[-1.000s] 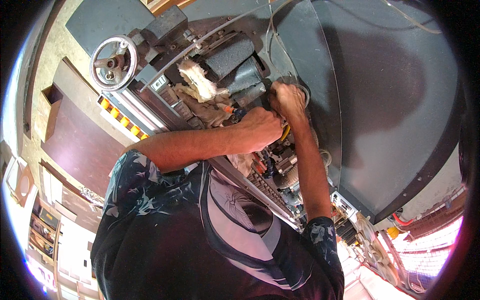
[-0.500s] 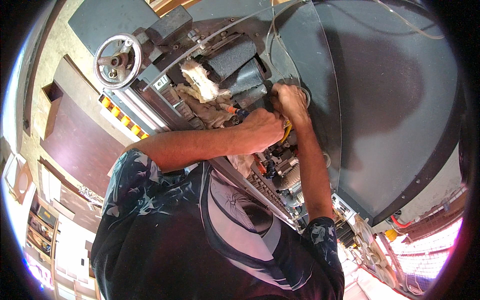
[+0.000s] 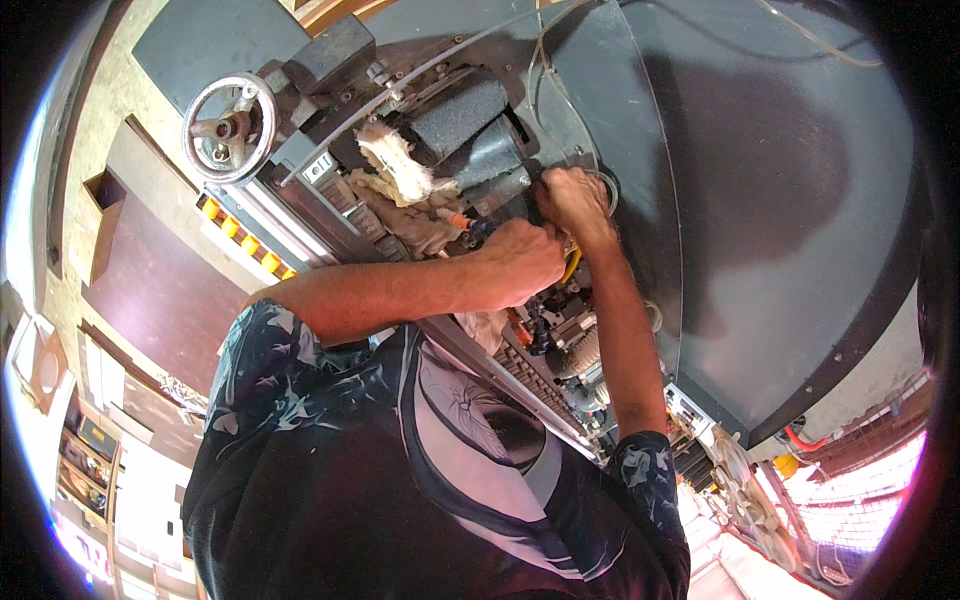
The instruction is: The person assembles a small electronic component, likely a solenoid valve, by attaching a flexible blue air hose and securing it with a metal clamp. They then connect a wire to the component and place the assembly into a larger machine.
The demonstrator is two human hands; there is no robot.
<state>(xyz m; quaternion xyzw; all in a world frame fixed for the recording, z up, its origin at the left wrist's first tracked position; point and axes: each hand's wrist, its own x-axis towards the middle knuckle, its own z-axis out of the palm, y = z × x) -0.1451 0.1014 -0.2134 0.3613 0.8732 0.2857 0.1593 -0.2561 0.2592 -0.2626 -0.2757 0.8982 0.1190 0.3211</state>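
Observation:
My left hand point(image 3: 522, 262) is closed in a fist over the machine's open channel; what its fingers grip is hidden. My right hand point(image 3: 577, 203) sits just beyond it, fingers curled down among dark parts beside a grey cylinder point(image 3: 500, 190), and their tips are out of sight. A yellow hose or cable point(image 3: 572, 265) curves out between the two wrists. Left of my fist is an orange-tipped part point(image 3: 460, 221) with a dark body. Crumpled beige cloth point(image 3: 415, 225) and a pale fluffy pad point(image 3: 398, 160) lie beside it.
A metal handwheel point(image 3: 229, 128) stands at the far left, near yellow knobs point(image 3: 230, 228) along the machine's edge. Two dark rollers point(image 3: 462, 122) sit behind the pad. To the right rises a large grey cover point(image 3: 770, 200), with a clear tube point(image 3: 545, 90) running near it.
Both hands stay in nearly the same place, closed together over the machine. Only a very slight shift of the whole view shows.

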